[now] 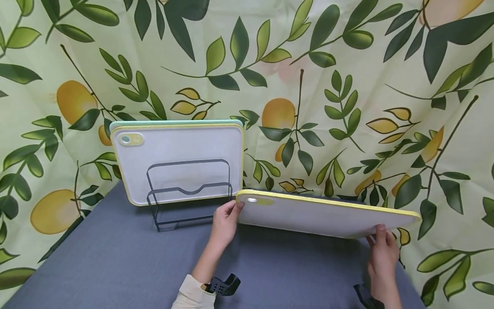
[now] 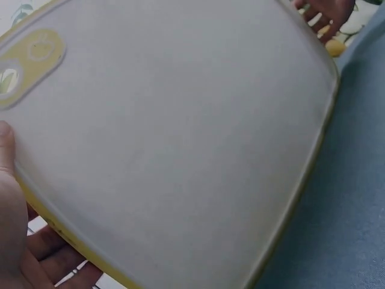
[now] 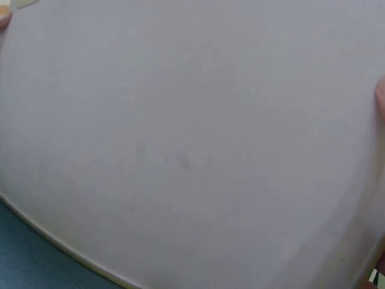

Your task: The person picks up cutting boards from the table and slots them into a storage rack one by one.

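Observation:
A white cutting board with a yellow rim [image 1: 328,214] is held up over the table, tilted, by both hands. My left hand [image 1: 225,223] grips its left edge, the thumb on the near face beside the yellow handle patch with its hole. In the left wrist view the fingers of that hand [image 2: 57,256] curl behind the board. My right hand [image 1: 384,253] holds the lower right edge, thumb on the face and fingers behind. The right wrist view is nearly filled by the board's white face [image 3: 192,132], which bears faint smudges.
Left of the held board stands a dark wire rack [image 1: 189,189]. In it a second white, yellow-rimmed cutting board [image 1: 185,148] leans upright, with a mint-green edged board [image 1: 177,122] behind it. The table has a blue-grey cloth [image 1: 96,257]. Behind hangs a leaf-and-fruit patterned curtain [image 1: 247,94].

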`<state>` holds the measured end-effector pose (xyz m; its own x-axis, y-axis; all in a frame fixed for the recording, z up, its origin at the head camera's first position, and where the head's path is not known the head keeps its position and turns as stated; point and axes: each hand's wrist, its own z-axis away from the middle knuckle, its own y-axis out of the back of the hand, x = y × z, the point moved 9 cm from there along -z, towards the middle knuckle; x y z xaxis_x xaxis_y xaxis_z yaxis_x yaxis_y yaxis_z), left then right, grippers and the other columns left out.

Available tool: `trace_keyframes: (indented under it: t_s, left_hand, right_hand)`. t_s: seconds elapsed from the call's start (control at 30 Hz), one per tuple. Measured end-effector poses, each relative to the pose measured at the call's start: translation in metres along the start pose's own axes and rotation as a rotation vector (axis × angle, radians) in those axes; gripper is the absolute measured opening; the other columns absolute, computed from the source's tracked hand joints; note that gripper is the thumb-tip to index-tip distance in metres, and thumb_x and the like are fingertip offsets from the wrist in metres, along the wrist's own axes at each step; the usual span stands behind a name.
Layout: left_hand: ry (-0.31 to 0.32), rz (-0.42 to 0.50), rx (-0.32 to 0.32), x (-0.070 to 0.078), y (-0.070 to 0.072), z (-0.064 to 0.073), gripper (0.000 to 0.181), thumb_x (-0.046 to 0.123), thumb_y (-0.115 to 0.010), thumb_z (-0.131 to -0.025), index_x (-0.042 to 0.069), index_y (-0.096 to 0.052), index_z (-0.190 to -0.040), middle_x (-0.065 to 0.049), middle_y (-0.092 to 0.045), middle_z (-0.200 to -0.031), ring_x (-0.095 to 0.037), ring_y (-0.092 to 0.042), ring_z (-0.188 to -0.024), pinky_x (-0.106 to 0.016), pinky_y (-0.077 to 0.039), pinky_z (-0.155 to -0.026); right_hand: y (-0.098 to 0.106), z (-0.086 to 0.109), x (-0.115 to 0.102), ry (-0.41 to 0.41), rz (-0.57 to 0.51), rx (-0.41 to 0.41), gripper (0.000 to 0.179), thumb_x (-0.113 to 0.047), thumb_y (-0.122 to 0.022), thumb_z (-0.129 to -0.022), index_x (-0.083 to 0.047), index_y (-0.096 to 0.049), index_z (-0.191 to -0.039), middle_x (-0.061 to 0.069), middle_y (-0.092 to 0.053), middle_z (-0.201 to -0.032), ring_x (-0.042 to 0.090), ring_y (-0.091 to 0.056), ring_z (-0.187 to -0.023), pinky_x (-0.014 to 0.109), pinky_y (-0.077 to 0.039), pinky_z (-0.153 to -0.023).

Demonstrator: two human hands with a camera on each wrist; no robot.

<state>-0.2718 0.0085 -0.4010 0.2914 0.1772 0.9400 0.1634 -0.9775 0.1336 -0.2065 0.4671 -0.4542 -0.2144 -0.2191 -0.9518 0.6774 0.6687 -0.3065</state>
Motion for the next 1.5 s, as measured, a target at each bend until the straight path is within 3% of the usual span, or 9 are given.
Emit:
trace_keyframes:
  t_s: [0.17, 0.37, 0.7, 0.83, 1.0, 1.1, 1.2, 1.33, 1.5]
  left_hand:
    - [0.025, -0.009, -0.004, 0.004, 0.001, 0.002, 0.031, 0.031, -0.067, -0.098, 0.005, -0.075, -0.082, -0.007, -0.055, -0.066, -0.010, -0.048, -0.065, -0.024, -0.038, -0.060]
    - [0.045, -0.022, 0.008, 0.008, 0.004, 0.003, 0.037, 0.036, -0.066, -0.098, 0.005, -0.072, -0.077, -0.002, -0.054, -0.064, -0.010, -0.049, -0.063, -0.024, -0.039, -0.059]
    - [0.045, -0.016, 0.039, 0.009, 0.008, 0.004, 0.049, 0.036, -0.066, -0.098, 0.000, -0.059, -0.065, 0.005, -0.035, -0.055, -0.010, -0.041, -0.057, -0.023, -0.031, -0.053]
    - [0.041, 0.028, 0.053, 0.003, 0.006, 0.003, 0.040, 0.032, -0.069, -0.097, 0.001, -0.067, -0.071, 0.001, -0.048, -0.060, -0.009, -0.046, -0.060, -0.023, -0.036, -0.055]
    - [0.072, 0.085, 0.076, -0.009, 0.004, 0.003, 0.030, 0.028, -0.072, -0.095, 0.001, -0.074, -0.083, -0.012, -0.067, -0.075, -0.008, -0.052, -0.066, -0.022, -0.042, -0.062]
    - [0.087, 0.108, 0.091, -0.015, 0.005, 0.003, 0.027, 0.026, -0.074, -0.093, 0.000, -0.075, -0.086, -0.017, -0.070, -0.080, -0.006, -0.053, -0.067, -0.022, -0.043, -0.063]
    - [0.094, 0.119, 0.103, -0.020, 0.005, 0.002, 0.026, 0.025, -0.075, -0.092, -0.001, -0.075, -0.088, -0.018, -0.072, -0.083, -0.006, -0.056, -0.068, -0.021, -0.045, -0.065]
    - [0.106, 0.096, 0.107, -0.026, 0.005, 0.000, 0.025, 0.025, -0.076, -0.091, 0.000, -0.075, -0.090, -0.016, -0.073, -0.083, -0.005, -0.058, -0.069, -0.020, -0.047, -0.065]
    - [0.121, 0.067, 0.098, -0.033, 0.003, 0.000, 0.024, 0.024, -0.076, -0.091, 0.000, -0.075, -0.093, -0.014, -0.074, -0.084, -0.004, -0.060, -0.070, -0.020, -0.049, -0.066]
  right_hand:
    - [0.004, 0.002, -0.004, 0.011, 0.039, 0.049, 0.016, -0.039, -0.061, -0.100, -0.026, -0.069, -0.094, -0.015, -0.057, -0.096, -0.002, -0.056, -0.091, 0.014, -0.043, -0.076]
    - [0.004, 0.004, -0.006, -0.036, 0.100, 0.048, 0.016, -0.046, -0.059, -0.099, -0.032, -0.065, -0.103, -0.017, -0.055, -0.104, -0.002, -0.053, -0.093, 0.013, -0.041, -0.078]
    - [0.004, 0.005, -0.009, -0.073, 0.191, 0.082, 0.025, -0.055, -0.060, -0.095, -0.030, -0.067, -0.097, -0.020, -0.054, -0.101, -0.004, -0.050, -0.094, 0.027, -0.036, -0.095]
    - [0.006, 0.002, -0.006, -0.078, 0.195, 0.096, 0.025, -0.054, -0.063, -0.092, -0.031, -0.068, -0.097, -0.019, -0.053, -0.101, -0.003, -0.050, -0.092, 0.020, -0.040, -0.088]
    - [0.012, -0.001, 0.002, -0.047, 0.107, 0.124, 0.018, -0.044, -0.071, -0.091, -0.026, -0.073, -0.087, -0.016, -0.057, -0.098, 0.001, -0.053, -0.089, 0.010, -0.043, -0.069]
    - [0.012, -0.002, 0.009, -0.073, 0.094, 0.114, 0.021, -0.046, -0.071, -0.090, -0.026, -0.073, -0.086, -0.017, -0.058, -0.095, 0.003, -0.052, -0.088, 0.011, -0.043, -0.069]
    - [0.012, -0.003, 0.015, -0.123, 0.118, 0.104, 0.027, -0.053, -0.070, -0.088, -0.027, -0.073, -0.095, -0.016, -0.058, -0.098, 0.003, -0.052, -0.091, 0.012, -0.044, -0.070]
    - [0.011, -0.004, 0.019, -0.166, 0.148, 0.091, 0.041, -0.058, -0.071, -0.083, -0.026, -0.073, -0.108, -0.015, -0.058, -0.105, 0.001, -0.053, -0.095, 0.011, -0.046, -0.071]
    - [0.011, -0.005, 0.021, -0.176, 0.140, 0.091, 0.042, -0.057, -0.072, -0.082, -0.026, -0.074, -0.110, -0.016, -0.057, -0.107, 0.000, -0.054, -0.095, 0.010, -0.047, -0.069]
